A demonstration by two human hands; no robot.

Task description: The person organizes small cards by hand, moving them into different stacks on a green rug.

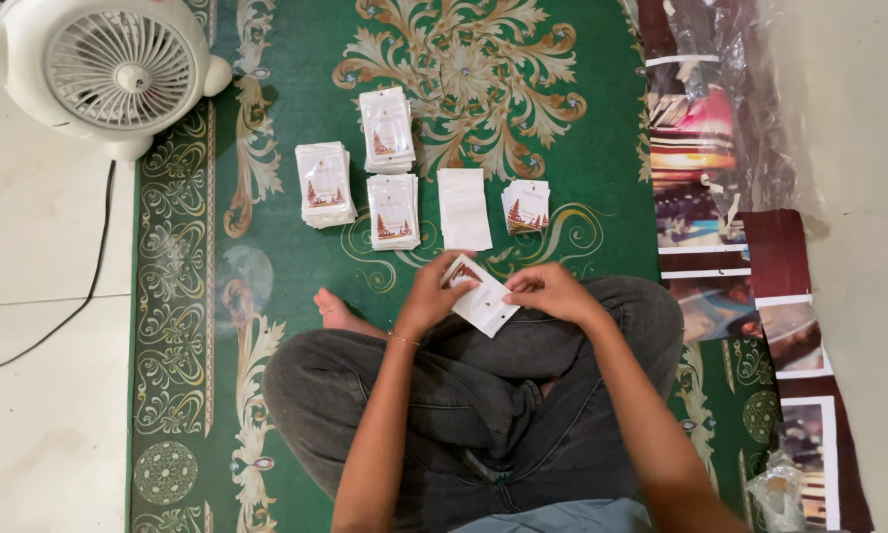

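Note:
I sit cross-legged on a green patterned carpet (266,257). Both hands meet over my lap on one small white packet (483,301) with a printed card inside. My left hand (432,294) grips its left end and my right hand (553,291) pinches its right edge. Just beyond my hands lie stacks of the same packets: one stack (325,185) at the left, two stacks (388,128) (394,210) in the middle, a plain white stack (464,207), and a small pile of printed cards (527,205).
A white electric fan (109,69) stands at the top left on the pale tiled floor, its black cable (94,266) trailing down. Printed sheets and clear plastic wrap (720,148) lie along the carpet's right edge. My bare foot (337,314) rests by my left knee.

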